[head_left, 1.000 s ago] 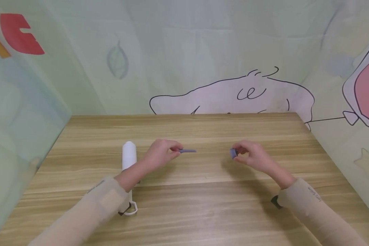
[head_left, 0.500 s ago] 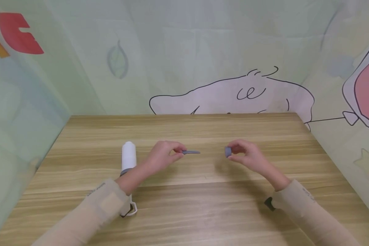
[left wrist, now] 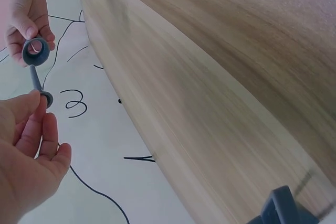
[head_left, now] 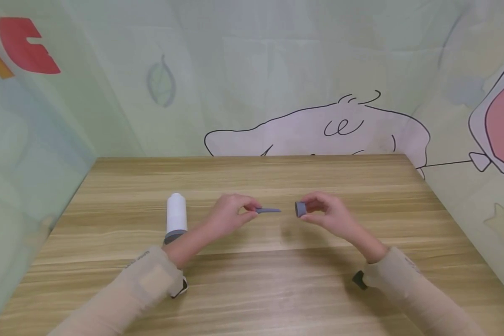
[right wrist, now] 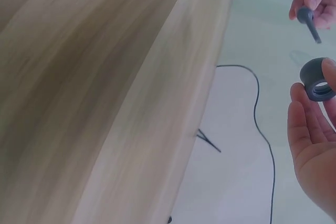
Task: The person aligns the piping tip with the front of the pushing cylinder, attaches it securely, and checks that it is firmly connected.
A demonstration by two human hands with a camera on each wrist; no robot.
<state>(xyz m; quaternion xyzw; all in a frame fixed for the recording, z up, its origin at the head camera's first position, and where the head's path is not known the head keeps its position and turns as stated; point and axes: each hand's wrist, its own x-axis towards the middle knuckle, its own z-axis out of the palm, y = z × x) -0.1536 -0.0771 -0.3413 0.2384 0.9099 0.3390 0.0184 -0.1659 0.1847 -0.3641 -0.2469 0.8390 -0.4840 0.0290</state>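
Facing each other above the wood-grain table, your L hand and R hand hold two small grey parts, w/ a narrow gap btwn them in the head cam. Your L thumb and fingertips are closed in a pinch on one end of the slim grey stem, the other L fingers loosely bent; its free tip points R. Your R thumb and fingers are parted only by the width of the grey ring, gripping it from opposite sides, its open mouth turned L twd the tip. Lying at L, the white cylinder is partly hidden by your L forearm. The step in hand looks to be lining up stem w/ ring, prob. to pass one into the other, tho the fit can't be judged here. To do it well, keep R fingertips off the ring's rim, hold stem level w/ the mouth's centre, and bring them tog. slowly; a tilted tip could catch the edge. Pinch firmly, esp. at L: w/ so little of the stem held, it could swivel on contact.
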